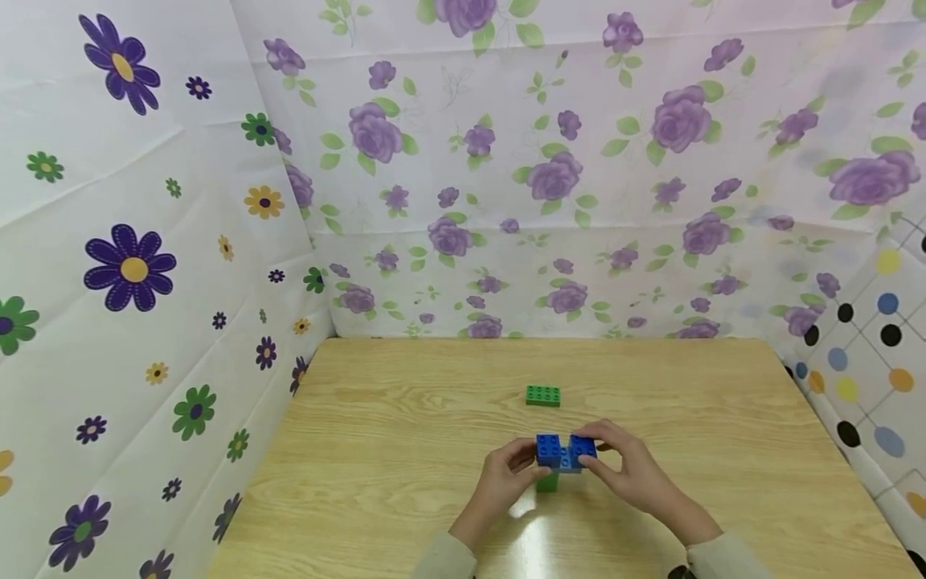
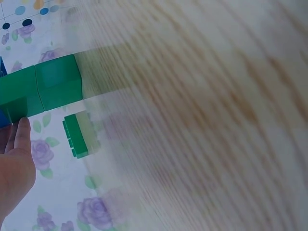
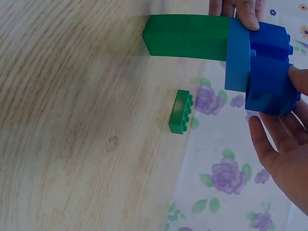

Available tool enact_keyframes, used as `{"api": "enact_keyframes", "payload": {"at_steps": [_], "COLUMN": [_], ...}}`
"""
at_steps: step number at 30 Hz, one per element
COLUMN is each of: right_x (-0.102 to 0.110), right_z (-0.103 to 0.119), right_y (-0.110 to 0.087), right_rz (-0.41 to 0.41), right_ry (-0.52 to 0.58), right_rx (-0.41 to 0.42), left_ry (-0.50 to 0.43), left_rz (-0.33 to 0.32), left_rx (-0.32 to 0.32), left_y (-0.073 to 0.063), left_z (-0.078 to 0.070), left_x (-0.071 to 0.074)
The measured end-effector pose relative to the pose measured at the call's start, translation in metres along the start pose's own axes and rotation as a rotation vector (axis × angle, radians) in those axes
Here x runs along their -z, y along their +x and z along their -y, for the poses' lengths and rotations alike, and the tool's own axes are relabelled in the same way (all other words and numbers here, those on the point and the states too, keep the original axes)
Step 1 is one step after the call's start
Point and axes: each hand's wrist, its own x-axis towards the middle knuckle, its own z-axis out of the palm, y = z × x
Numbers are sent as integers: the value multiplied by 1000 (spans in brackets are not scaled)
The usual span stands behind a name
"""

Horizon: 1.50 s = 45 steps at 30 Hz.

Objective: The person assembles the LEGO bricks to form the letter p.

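A tower of bricks stands on the table: stacked green bricks below, a lighter blue brick across their top, and a dark blue brick on its left end. My left hand grips the tower near the lighter blue brick, its thumb on the near side. Between the thumb and fingers of my right hand is a second dark blue brick. This brick sits slightly askew over the right end of the lighter blue one; whether it is fully pressed down I cannot tell.
A loose green brick with studs up lies on the wooden table behind the tower. Flowered cloth hangs behind the table, and patterned cloths line the left and right sides.
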Motion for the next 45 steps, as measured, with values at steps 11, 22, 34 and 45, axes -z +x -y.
{"api": "enact_keyframes", "payload": {"at_steps": [11, 22, 34, 45], "right_x": [9, 18, 1, -12], "right_z": [-8, -20, -61, -76], "right_y": [7, 41, 63, 76], "right_rz": [97, 27, -18, -15], "right_ry": [99, 162, 226, 257], "right_rx": [-74, -21, -116, -216], "left_ry": [-8, -17, 2, -9], "left_rz": [-2, -8, -13, 4], "left_rx": [-3, 27, 18, 7], "left_y": [-1, -4, -5, -2], "left_z": [0, -2, -1, -1], "left_x": [-1, -1, 1, 1]}}
